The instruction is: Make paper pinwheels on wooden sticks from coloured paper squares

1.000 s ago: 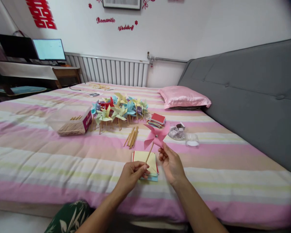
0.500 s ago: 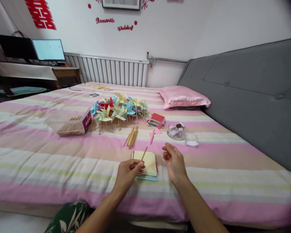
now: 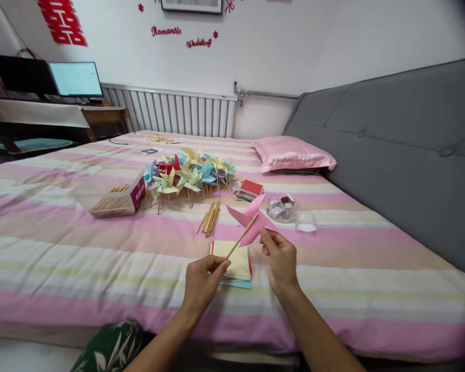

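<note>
- Left hand (image 3: 202, 281): fingers pinched the stick (image 3: 242, 236) low down.
- Right hand (image 3: 282, 260): fingers gripped the pinwheel (image 3: 250, 212) edge.
- Paper (image 3: 238, 261) lay stacked on the bed (image 3: 139, 263).

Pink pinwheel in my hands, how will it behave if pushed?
The pink pinwheel is probably very light, its blades looking like thin paper. They may bend or crease easily under a push. Its slim, straight stick is likely stiffer.

Red "Romantic Wedding" lettering (image 3: 166, 31) adorns a white wall (image 3: 279, 51) above a radiator (image 3: 170, 111); a gray tufted headboard (image 3: 391, 124) rises at right.
</note>
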{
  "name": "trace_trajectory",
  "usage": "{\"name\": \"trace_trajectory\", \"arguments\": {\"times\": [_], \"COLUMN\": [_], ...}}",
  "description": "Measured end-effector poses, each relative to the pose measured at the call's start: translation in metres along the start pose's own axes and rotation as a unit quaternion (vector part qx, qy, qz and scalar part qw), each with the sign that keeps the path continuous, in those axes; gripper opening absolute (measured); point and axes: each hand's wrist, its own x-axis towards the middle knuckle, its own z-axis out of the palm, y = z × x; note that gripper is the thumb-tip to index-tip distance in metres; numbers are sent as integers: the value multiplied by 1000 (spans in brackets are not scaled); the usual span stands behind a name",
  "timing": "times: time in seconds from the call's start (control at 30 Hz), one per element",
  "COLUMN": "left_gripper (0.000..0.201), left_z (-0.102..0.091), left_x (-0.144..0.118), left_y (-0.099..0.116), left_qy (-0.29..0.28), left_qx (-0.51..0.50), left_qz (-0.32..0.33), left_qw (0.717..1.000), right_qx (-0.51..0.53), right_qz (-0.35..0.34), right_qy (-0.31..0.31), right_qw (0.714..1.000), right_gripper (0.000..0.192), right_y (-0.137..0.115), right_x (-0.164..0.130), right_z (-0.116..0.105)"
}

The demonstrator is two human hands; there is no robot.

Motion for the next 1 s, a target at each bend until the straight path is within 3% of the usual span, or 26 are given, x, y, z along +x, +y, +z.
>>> {"name": "trace_trajectory", "arguments": {"times": [0.3, 0.67, 0.87, 1.0], "left_gripper": [21, 21, 25, 34], "left_z": [5, 8, 10, 7], "left_x": [-2, -5, -2, 0], "left_y": [-1, 0, 0, 4], "left_qy": [-23, -54, -66, -56], "left_qx": [-8, -77, -162, -231], "left_qz": [6, -20, -78, -133], "left_qw": [1000, 995, 981, 962], "right_qx": [1, -25, -21, -30], "right_qz": [-1, 13, 11, -12], "right_qy": [32, 20, -40, -84], "right_qw": [999, 999, 999, 996], "right_gripper": [31, 32, 29, 43], "right_y": [2, 11, 12, 10], "right_x": [0, -11, -16, -17], "right_z": [1, 8, 10, 11]}}
